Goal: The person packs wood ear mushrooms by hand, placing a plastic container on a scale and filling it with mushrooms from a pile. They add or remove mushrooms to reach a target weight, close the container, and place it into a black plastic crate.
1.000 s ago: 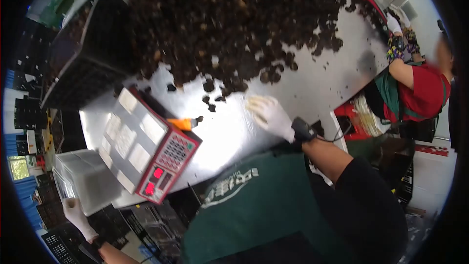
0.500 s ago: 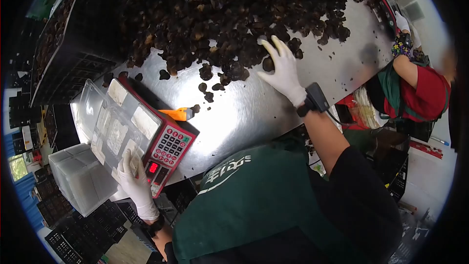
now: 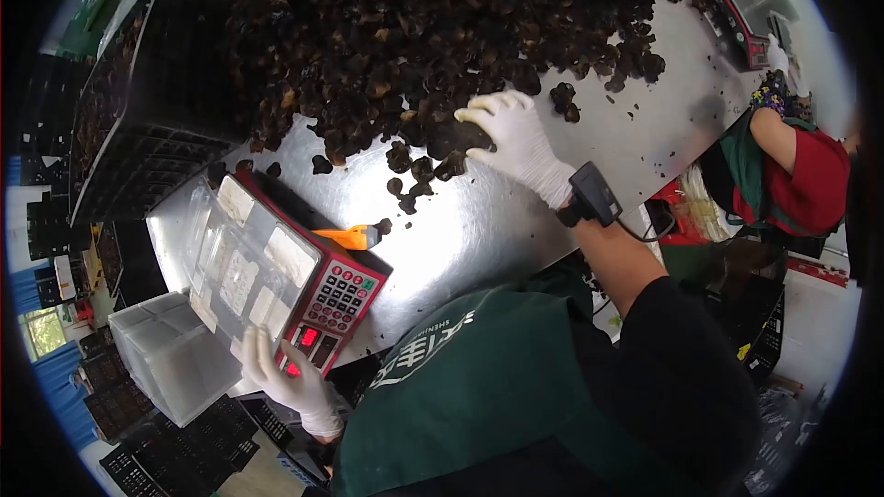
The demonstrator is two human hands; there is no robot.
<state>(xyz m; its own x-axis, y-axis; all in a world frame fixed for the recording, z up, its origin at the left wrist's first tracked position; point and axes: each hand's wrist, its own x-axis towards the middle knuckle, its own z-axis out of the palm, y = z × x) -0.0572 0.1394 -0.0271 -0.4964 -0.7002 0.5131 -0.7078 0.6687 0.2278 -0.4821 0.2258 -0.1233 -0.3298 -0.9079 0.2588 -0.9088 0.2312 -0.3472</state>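
A large heap of dark brown wood ear mushrooms [image 3: 387,46] covers the far part of the metal table. At its near edge my right hand [image 3: 516,138], in a white glove, curls its fingers and thumb around several of the mushrooms. My left hand [image 3: 290,382], also gloved, is beside the display of a red scale [image 3: 336,304], fingers apart and thumb spread. A clear plastic box [image 3: 226,262] lies open on the scale's platform, its near edge right by my left fingertips.
An orange-handled tool [image 3: 354,237] lies behind the scale. Stacked clear boxes [image 3: 175,359] stand left of it, and a black crate [image 3: 152,120] of mushrooms is tilted farther back. Across the table, a person in red [image 3: 806,175] works near another red scale [image 3: 737,23].
My right hand has curled its fingers around mushrooms at the heap's edge. My left hand has drawn back from the clear box toward me. The view has shifted slightly.
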